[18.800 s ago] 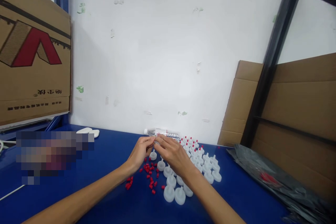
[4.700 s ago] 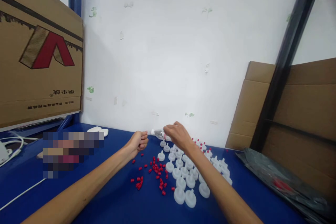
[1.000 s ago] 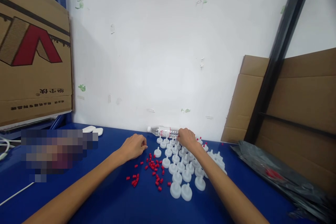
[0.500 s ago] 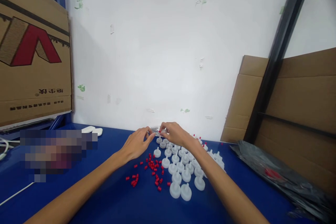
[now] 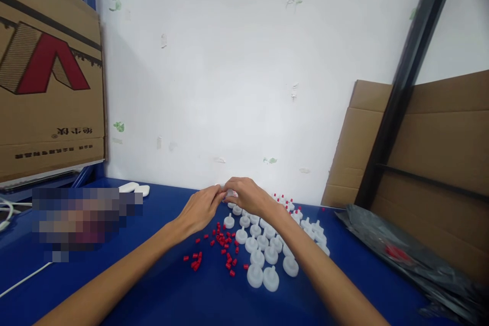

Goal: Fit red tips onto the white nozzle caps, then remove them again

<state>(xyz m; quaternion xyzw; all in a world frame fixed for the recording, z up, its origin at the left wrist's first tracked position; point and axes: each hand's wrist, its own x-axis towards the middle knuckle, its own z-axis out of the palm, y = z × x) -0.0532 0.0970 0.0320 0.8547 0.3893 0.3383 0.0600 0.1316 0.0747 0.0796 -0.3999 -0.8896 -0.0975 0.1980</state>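
Observation:
My left hand (image 5: 200, 208) and my right hand (image 5: 249, 197) meet near the back of the blue table, fingertips closed together. Between them is a small translucent white piece (image 5: 229, 193), mostly covered by the fingers, with a hint of red beside it; its exact kind is hidden. Below and right of the hands stand many white spouted caps (image 5: 255, 275), spouts up. Loose small red caps (image 5: 220, 238) are scattered on the table to their left. Behind my right wrist, several white spouted caps carry red tips (image 5: 291, 200).
A large printed cardboard box (image 5: 49, 112) stands at left, near white devices (image 5: 129, 187) and a cable (image 5: 25, 280). A blurred patch (image 5: 84, 219) covers part of the table. Grey plastic bags (image 5: 405, 249) lie at right by a dark post (image 5: 397, 81) and cardboard (image 5: 443, 163).
My hands have drawn closer together, and the right fingers have closed further over the translucent piece. The red bit between the fingers is now less visible. The table items stay put.

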